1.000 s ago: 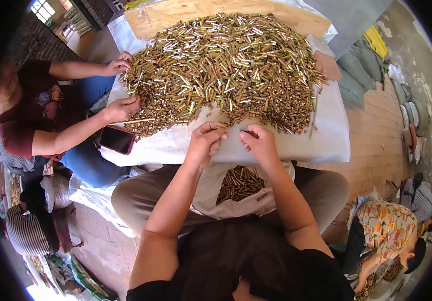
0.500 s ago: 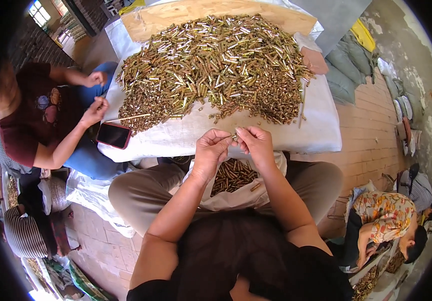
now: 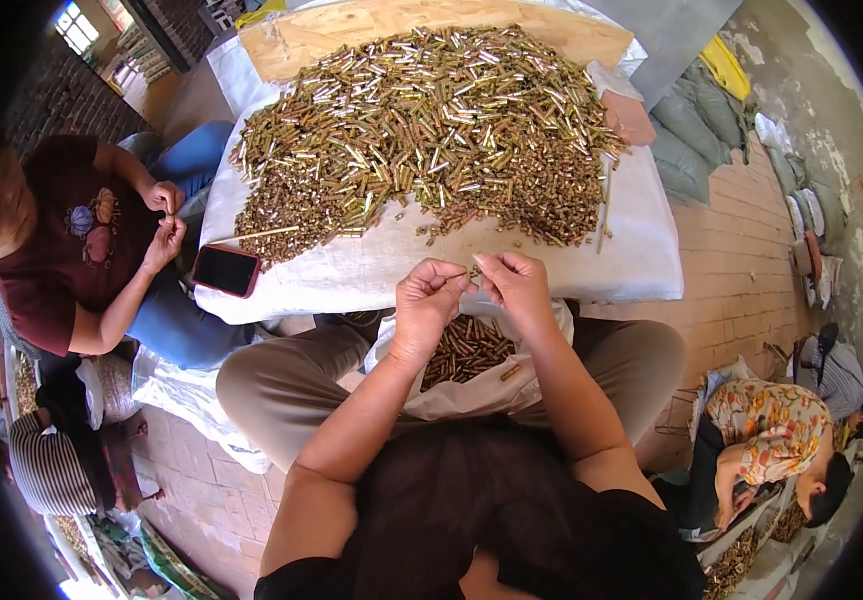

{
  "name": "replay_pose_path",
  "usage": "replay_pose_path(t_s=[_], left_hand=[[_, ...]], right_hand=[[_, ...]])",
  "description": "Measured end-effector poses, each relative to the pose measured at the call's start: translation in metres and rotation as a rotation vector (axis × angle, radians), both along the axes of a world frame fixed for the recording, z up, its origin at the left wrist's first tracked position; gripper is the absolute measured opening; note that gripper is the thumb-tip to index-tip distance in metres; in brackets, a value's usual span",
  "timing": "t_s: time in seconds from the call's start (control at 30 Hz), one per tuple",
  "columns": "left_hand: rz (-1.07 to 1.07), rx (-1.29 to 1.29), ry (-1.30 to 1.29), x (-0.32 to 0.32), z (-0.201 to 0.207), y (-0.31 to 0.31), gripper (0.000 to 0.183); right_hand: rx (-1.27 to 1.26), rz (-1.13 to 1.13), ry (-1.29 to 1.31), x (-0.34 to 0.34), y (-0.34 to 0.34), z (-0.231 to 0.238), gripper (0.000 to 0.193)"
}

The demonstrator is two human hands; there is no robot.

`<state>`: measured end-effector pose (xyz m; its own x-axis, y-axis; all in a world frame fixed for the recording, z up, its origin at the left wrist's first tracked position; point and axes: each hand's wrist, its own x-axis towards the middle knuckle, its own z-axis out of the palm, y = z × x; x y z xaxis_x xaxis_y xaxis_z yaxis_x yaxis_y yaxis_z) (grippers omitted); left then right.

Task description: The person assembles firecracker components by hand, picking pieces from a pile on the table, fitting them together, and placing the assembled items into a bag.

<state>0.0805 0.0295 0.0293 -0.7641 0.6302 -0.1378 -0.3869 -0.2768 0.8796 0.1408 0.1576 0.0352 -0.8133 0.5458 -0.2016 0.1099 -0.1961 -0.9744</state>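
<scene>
My left hand [image 3: 429, 298] is closed in a pinch just beyond the front edge of the cloth-covered table [image 3: 431, 252]. A slim, small metal piece [image 3: 462, 275] sticks out from its thumb and forefinger. Facing it, my right hand [image 3: 514, 284] pinches with thumb and forefinger too, its tips close to that piece. Whatever it grips is too small to make out. Under both hands, an open white bag [image 3: 507, 397] between my knees holds many copper-coloured metal cylinders [image 3: 469, 350].
On the table lies a wide heap of brass-coloured metal tubes [image 3: 421, 120], with smaller metal bits [image 3: 521, 215] along its near side. A phone [image 3: 226, 270] and a thin stick [image 3: 256, 235] lie at the left. One person [image 3: 71, 230] sits at left; others work behind.
My hands stay nearly in place, the fingertips shifting slightly around the small piece. The person at left has brought both hands together, lower and closer to the body.
</scene>
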Motion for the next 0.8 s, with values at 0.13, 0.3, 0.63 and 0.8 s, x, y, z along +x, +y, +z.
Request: replay_pose_path(t_s=[0.13,0.3,0.63,0.8], left_hand=[[0.018,-0.012,-0.013,0.000,0.000,0.000,0.006],[0.014,-0.013,-0.006,-0.002,-0.001,-0.001,0.006],[0.000,-0.099,0.069,-0.002,-0.007,0.000,0.006],[0.045,-0.129,0.152,-0.003,-0.013,0.005,0.006]], right_hand=[[-0.110,0.027,-0.047,0.001,0.001,0.001,0.029],[-0.091,0.075,-0.042,-0.001,0.002,-0.001,0.029],[0.732,0.054,-0.102,0.000,-0.002,-0.006,0.031],[1.046,-0.087,-0.028,-0.006,-0.018,-0.005,0.035]])
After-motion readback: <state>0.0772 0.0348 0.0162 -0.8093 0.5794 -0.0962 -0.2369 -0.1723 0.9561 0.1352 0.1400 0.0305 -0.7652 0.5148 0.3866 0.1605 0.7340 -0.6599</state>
